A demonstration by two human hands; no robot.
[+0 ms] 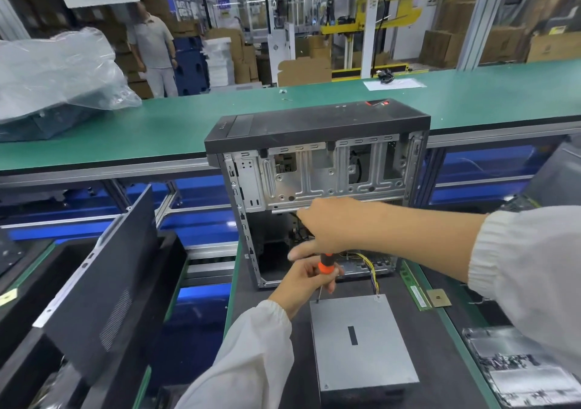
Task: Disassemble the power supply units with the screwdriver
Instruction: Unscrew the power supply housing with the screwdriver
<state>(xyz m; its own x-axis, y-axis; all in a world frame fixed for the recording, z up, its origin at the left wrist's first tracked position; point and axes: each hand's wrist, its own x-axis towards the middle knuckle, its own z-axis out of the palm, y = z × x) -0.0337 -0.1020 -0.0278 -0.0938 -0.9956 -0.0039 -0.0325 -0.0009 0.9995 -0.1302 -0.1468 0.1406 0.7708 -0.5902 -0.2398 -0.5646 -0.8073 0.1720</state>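
Note:
A grey metal power supply unit [361, 342] lies flat on the dark mat in front of me, with yellow and dark wires [369, 267] running from its far edge into the open computer case [317, 169]. My left hand [309, 278] grips an orange-and-black screwdriver [325, 265], held upright with its tip at the unit's far left corner. My right hand [327, 224] reaches across from the right, above the screwdriver, towards the inside of the case. Its fingers are extended and the thumb points left; the fingertips are partly hidden.
A black side panel [103, 276] leans in a bin at the left. A memory stick [416, 295] and a small chip [438, 297] lie right of the case. Metal parts [518, 367] sit at the lower right. A green conveyor [157, 132] carries a plastic-wrapped case [53, 75]. A person stands beyond.

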